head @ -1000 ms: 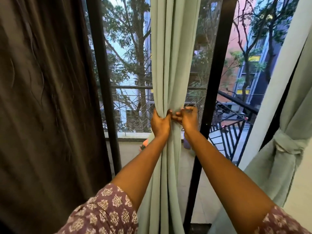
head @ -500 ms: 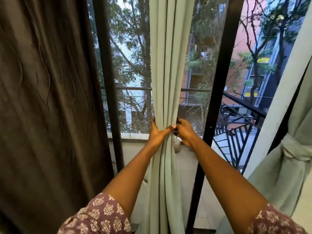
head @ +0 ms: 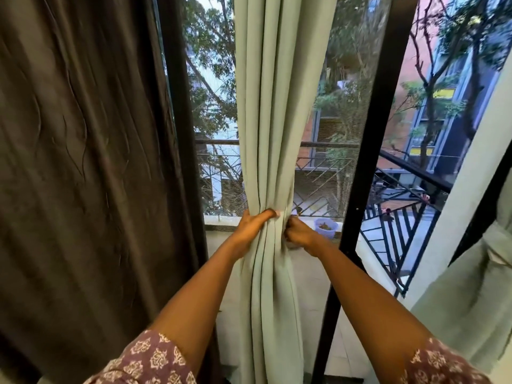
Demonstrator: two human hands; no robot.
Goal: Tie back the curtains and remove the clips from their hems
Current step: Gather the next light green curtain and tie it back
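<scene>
A: Step in hand looks like the tie-back on the middle green curtain (head: 274,106) — panel's bunched into a narrow column at about waist ht, between the two dark window frames.

B: Hands?

A: Left hand (head: 253,224) wraps the bunch from its left side, thumb across the front folds, fingers gone behind the cloth. Right hand (head: 297,234) sits at the bunch's right edge, fingers curled tight; it seems to pinch the cloth edge or a band there, can't tell which.

B: Any tie or clip showing?

A: No tie seen on this panel. A small pale spot at the left thumb tip — too small to call. Hem's out of frame, so no clips visible.

B: Other curtains?

A: Right green curtain (head: 471,286) by the wall is already cinched w/ a knotted band. Brown curtain (head: 83,162) hangs loose at left, untouched.

B: Next move?

A: My guess: keep the gather pinched w/ one hand, bring a band round and fasten it. Needs steady grip or the folds spring apart.
</scene>
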